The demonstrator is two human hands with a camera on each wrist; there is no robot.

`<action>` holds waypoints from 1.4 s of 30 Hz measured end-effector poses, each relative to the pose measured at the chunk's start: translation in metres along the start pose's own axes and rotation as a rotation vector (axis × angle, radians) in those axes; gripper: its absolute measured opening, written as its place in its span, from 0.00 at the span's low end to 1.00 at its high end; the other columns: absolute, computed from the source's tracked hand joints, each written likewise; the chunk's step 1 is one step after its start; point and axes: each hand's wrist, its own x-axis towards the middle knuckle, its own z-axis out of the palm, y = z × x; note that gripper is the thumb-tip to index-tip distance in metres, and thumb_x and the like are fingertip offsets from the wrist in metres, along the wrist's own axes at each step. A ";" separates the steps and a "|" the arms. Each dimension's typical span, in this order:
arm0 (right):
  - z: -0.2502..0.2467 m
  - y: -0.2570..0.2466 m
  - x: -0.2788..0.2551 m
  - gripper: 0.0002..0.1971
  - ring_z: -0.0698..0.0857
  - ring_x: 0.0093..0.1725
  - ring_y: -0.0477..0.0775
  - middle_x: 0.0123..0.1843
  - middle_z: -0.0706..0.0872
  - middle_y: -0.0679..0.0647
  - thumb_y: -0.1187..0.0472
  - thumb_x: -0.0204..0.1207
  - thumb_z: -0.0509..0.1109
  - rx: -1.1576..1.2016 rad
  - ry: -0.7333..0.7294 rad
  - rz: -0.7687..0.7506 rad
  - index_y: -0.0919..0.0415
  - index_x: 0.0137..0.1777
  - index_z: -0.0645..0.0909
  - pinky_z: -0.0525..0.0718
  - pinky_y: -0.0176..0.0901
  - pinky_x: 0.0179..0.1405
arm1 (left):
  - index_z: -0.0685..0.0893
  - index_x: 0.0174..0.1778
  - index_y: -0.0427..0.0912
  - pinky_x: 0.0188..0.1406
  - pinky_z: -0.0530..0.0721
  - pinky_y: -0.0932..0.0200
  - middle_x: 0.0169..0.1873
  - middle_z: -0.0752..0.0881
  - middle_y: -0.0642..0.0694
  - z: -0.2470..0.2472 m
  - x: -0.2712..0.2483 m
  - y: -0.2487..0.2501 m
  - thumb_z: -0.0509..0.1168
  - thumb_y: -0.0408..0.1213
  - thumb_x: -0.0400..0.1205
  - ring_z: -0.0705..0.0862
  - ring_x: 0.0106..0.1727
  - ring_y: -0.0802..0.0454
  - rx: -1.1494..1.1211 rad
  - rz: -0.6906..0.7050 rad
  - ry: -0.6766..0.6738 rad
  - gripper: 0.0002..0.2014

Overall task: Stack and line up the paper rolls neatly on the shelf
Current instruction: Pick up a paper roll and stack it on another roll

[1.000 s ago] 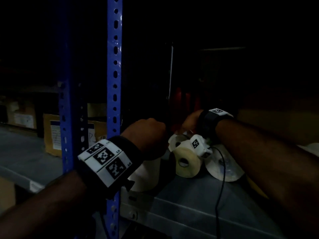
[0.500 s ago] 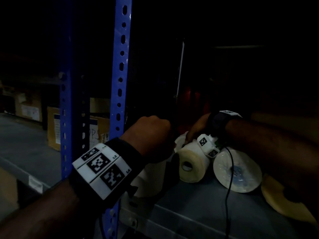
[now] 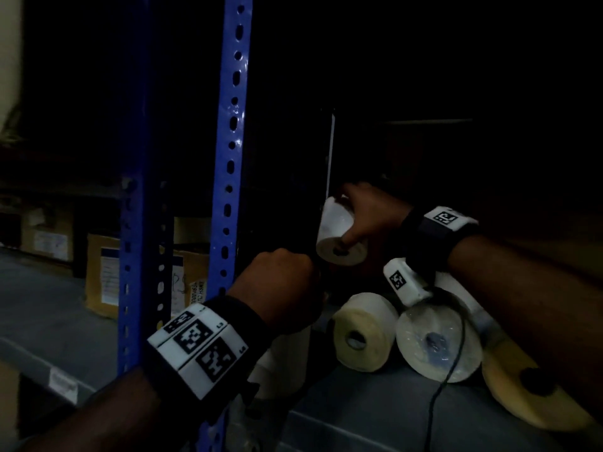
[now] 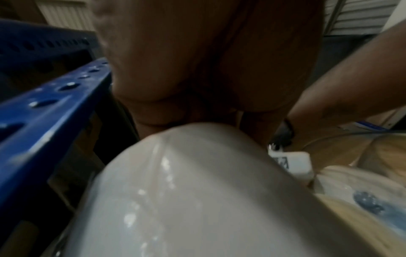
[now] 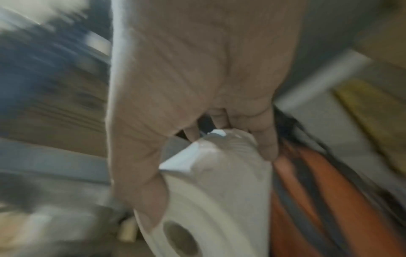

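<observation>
My right hand (image 3: 363, 216) grips a small white paper roll (image 3: 336, 228) and holds it in the air above the shelf, thumb on its end face near the core hole (image 5: 180, 240). The right wrist view is blurred; there the hand (image 5: 197, 78) wraps the same roll (image 5: 219, 191). My left hand (image 3: 280, 288) is curled over the top of an upright, plastic-wrapped white roll (image 3: 284, 363) beside the blue post; its fingers are hidden behind the roll (image 4: 197, 191). A cream roll (image 3: 362, 334) and a wrapped roll (image 3: 437, 345) lie on their sides.
A blue perforated shelf post (image 3: 231, 158) stands just left of my left hand. The grey shelf board (image 3: 359, 422) runs below the rolls. A yellow roll (image 3: 522, 389) lies at the right. Cardboard boxes (image 3: 104, 275) sit on the neighbouring shelf. The back of the shelf is dark.
My right hand has risen from the heap of rolls, carrying the small white roll up and left. My left hand has stayed on the upright roll.
</observation>
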 end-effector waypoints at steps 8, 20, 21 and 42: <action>-0.051 -0.036 -0.066 0.55 0.68 0.65 0.39 0.72 0.69 0.46 0.42 0.49 0.86 0.136 0.238 -0.198 0.47 0.79 0.66 0.64 0.18 0.49 | 0.79 0.62 0.45 0.36 0.73 0.59 0.50 0.85 0.47 -0.017 0.009 -0.018 0.63 0.68 0.74 0.84 0.51 0.47 -0.510 -0.292 0.323 0.32; -0.055 -0.079 -0.126 0.64 0.69 0.72 0.39 0.77 0.61 0.43 0.41 0.50 0.85 0.288 0.212 -0.358 0.37 0.85 0.51 0.72 0.23 0.62 | 0.69 0.73 0.49 0.47 0.85 0.62 0.58 0.81 0.54 -0.035 0.004 -0.003 0.83 0.50 0.61 0.83 0.57 0.55 -1.024 -0.237 0.390 0.46; -0.058 -0.080 -0.127 0.67 0.66 0.76 0.39 0.81 0.59 0.43 0.39 0.48 0.86 0.403 0.181 -0.331 0.33 0.84 0.48 0.70 0.26 0.69 | 0.68 0.73 0.48 0.42 0.82 0.67 0.57 0.80 0.54 -0.035 0.001 -0.003 0.83 0.48 0.62 0.82 0.55 0.56 -1.017 -0.220 0.413 0.45; 0.019 -0.093 -0.102 0.56 0.84 0.67 0.47 0.69 0.81 0.47 0.54 0.47 0.90 1.230 0.263 -0.146 0.49 0.77 0.65 0.88 0.49 0.62 | 0.73 0.73 0.51 0.58 0.87 0.45 0.62 0.86 0.51 -0.041 -0.025 -0.031 0.74 0.40 0.75 0.85 0.63 0.54 -1.018 -0.032 0.292 0.30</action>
